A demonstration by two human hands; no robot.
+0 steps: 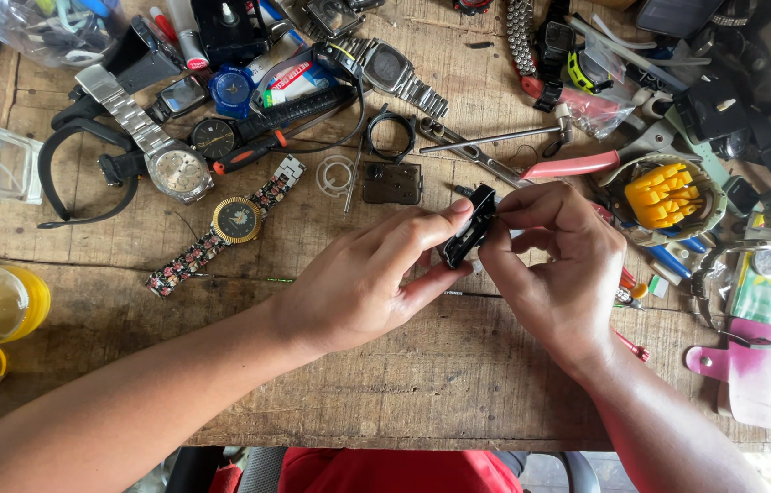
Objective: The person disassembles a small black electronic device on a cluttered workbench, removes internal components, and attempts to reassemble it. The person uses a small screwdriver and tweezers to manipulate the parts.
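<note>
Worn wooden bench point(458, 383) crowded with wristwatches, among them a silver-banded watch point(176, 169) and a floral-strapped watch point(235, 221), plus red-handled pliers point(568, 167) beyond the hands. Left hand point(358, 283) and right hand point(554, 269) meet above the bench's middle, both pinched tight on a small black watch case point(470, 228), held edge-up between thumbs and fingertips. Step in hand looks like seating or prising a part; next move likely needs steady, even finger pressure

Worn, scratched plank workbench point(422, 383) in bright even daylight, its front edge over dim floor below.
</note>
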